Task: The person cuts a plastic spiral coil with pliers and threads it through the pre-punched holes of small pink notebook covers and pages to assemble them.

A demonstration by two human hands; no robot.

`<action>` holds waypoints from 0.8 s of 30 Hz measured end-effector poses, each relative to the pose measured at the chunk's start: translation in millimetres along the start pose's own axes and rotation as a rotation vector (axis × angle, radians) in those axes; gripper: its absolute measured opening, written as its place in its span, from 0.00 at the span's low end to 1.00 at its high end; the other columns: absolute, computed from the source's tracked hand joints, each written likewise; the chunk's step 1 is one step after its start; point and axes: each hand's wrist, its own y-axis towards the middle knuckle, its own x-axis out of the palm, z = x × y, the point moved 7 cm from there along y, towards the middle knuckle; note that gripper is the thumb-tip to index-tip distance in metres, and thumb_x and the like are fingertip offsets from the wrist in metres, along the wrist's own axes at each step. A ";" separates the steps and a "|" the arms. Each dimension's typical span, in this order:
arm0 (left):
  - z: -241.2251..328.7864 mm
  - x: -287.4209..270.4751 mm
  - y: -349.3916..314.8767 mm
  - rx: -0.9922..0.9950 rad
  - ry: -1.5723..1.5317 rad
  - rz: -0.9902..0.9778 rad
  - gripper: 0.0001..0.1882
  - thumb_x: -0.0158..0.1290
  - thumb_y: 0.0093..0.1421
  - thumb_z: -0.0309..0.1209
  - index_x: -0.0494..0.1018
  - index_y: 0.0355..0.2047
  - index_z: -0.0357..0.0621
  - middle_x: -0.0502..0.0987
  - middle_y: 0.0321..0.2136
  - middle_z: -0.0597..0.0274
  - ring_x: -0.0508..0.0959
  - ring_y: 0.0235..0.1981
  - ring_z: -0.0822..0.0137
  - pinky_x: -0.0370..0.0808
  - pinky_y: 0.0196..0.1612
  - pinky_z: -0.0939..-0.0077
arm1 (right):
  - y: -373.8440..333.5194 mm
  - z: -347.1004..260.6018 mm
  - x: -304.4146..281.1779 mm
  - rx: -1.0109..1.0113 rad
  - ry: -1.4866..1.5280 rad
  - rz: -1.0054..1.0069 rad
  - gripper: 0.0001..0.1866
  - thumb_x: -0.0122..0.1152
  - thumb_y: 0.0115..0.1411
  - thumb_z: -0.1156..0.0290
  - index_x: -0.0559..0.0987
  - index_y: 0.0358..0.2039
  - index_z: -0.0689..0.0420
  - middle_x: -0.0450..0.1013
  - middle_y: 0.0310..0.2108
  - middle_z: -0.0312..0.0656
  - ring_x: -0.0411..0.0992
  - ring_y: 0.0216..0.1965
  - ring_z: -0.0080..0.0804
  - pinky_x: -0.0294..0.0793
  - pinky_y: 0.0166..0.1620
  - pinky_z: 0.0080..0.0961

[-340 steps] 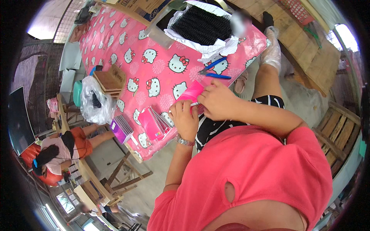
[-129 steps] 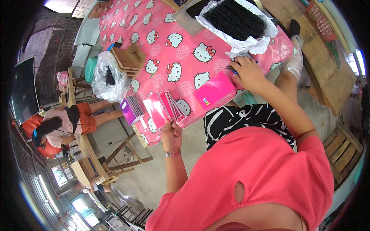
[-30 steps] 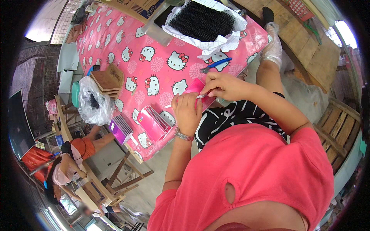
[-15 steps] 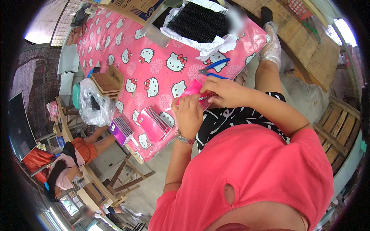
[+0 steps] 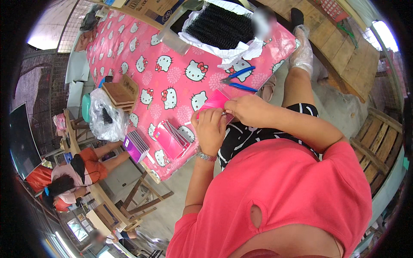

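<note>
A pink spiral notebook is held at the near edge of the table. My left hand grips its lower left part, with fingers bent over the cover. At its right side, my right hand pinches the spiral-bound edge; the fingers cover most of the coil. Just beyond my right hand lie blue-handled cutting pliers, their jaws pointing left. To the left of my left hand, a stack of pink spiral notebooks rests beside several purple spiral notebooks.
Many black coils lie on white paper at the far side of the pink patterned table. Brown boards and a clear plastic bag are at the left. Another person is at a wooden bench, lower left.
My right hand has shifted slightly nearer along the notebook's edge, and its fingers have drawn together. The pliers now lie slightly turned. The person at the left has moved.
</note>
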 end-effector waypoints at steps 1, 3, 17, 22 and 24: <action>-0.3 0.3 0.2 -0.004 -0.001 -0.001 0.11 0.56 0.55 0.30 0.73 0.40 0.47 0.75 0.37 0.64 0.73 0.43 0.62 0.58 0.58 0.54 | -2.2 -2.0 2.4 0.000 -0.001 0.000 0.13 0.59 0.57 0.67 0.74 0.40 0.59 0.69 0.38 0.48 0.72 0.42 0.51 0.74 0.41 0.44; 0.4 -0.7 -1.2 -0.005 0.004 0.005 0.11 0.56 0.55 0.30 0.73 0.40 0.47 0.75 0.37 0.65 0.73 0.43 0.62 0.58 0.58 0.54 | -9.5 -9.2 -9.8 -0.045 0.033 0.226 0.12 0.57 0.59 0.67 0.72 0.41 0.58 0.73 0.35 0.49 0.74 0.40 0.51 0.73 0.38 0.45; -9.0 8.9 -7.4 -0.044 -0.047 -0.025 0.11 0.57 0.55 0.31 0.73 0.39 0.46 0.75 0.41 0.60 0.72 0.48 0.55 0.54 0.60 0.46 | -3.5 -21.6 -16.3 -0.187 -0.070 0.256 0.14 0.59 0.58 0.62 0.74 0.40 0.56 0.75 0.34 0.48 0.75 0.38 0.50 0.74 0.36 0.43; -19.3 -0.6 -21.3 -0.344 0.271 0.175 0.12 0.61 0.53 0.36 0.75 0.37 0.50 0.72 0.46 0.61 0.64 0.55 0.51 0.50 0.57 0.36 | 12.0 -2.5 3.5 0.067 -0.155 -0.113 0.13 0.59 0.57 0.64 0.77 0.40 0.55 0.73 0.40 0.43 0.73 0.44 0.44 0.72 0.43 0.43; -27.2 1.8 -29.0 -0.381 0.213 0.180 0.13 0.62 0.51 0.36 0.75 0.37 0.50 0.73 0.44 0.61 0.66 0.53 0.52 0.54 0.56 0.39 | -3.9 -35.2 -20.4 -0.333 -0.308 0.439 0.13 0.60 0.54 0.66 0.78 0.39 0.56 0.76 0.35 0.42 0.73 0.43 0.41 0.67 0.47 0.48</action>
